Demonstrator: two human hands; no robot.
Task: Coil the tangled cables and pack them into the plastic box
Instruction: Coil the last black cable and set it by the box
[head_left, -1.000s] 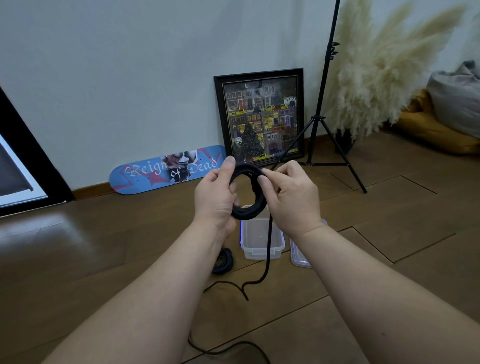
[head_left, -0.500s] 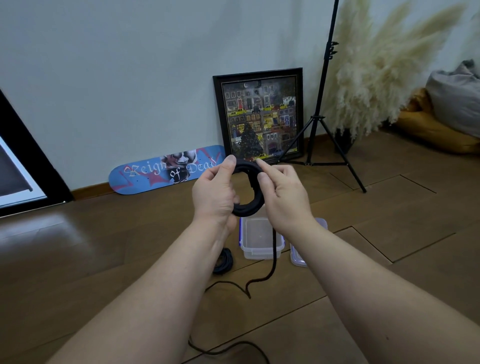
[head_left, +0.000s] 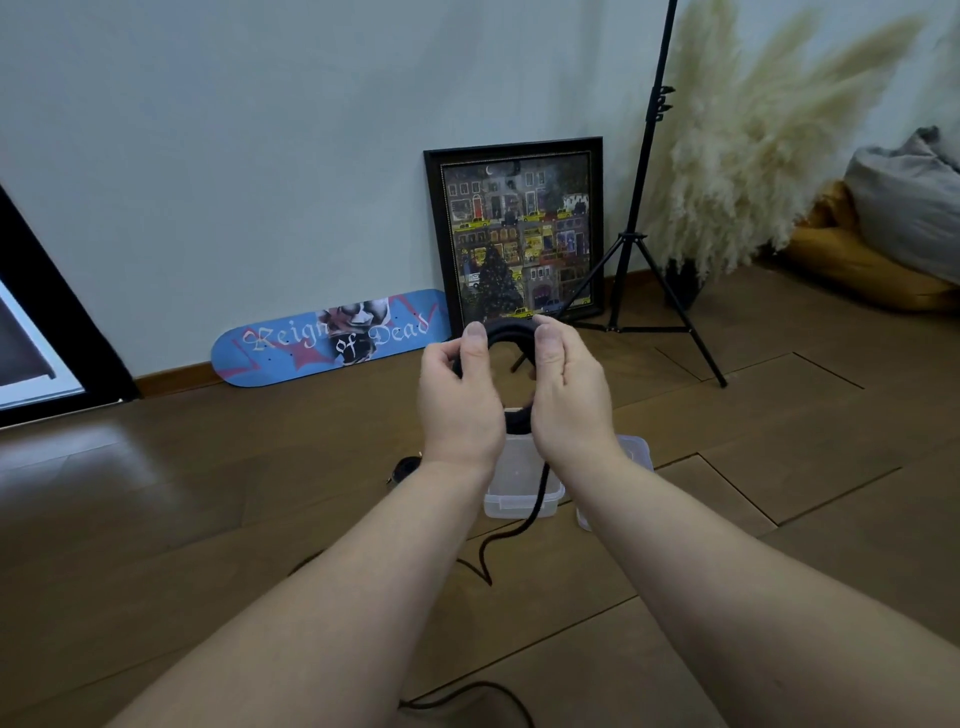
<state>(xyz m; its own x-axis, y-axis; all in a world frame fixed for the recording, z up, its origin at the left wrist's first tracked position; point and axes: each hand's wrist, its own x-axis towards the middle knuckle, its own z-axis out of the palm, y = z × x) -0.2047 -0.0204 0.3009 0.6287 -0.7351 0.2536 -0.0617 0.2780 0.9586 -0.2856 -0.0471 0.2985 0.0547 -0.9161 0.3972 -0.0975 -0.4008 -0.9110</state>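
A black cable coil is held up in front of me, above the floor. My left hand grips its left side with the thumb on top. My right hand grips its right side, thumb pressed on the upper arc. The cable's loose tail hangs from the coil down past the box to the floor and trails toward me. The clear plastic box stands open on the floor below my hands. A second small black coiled cable lies on the floor left of the box, partly hidden by my left wrist.
The box's clear lid lies right of the box. A skateboard deck, a framed picture and a black tripod stand along the wall. Pampas grass and cushions are at the right.
My right hand moved from the coil's front to its right side, so both hands now hold the coil symmetrically. The hanging tail swung a little.
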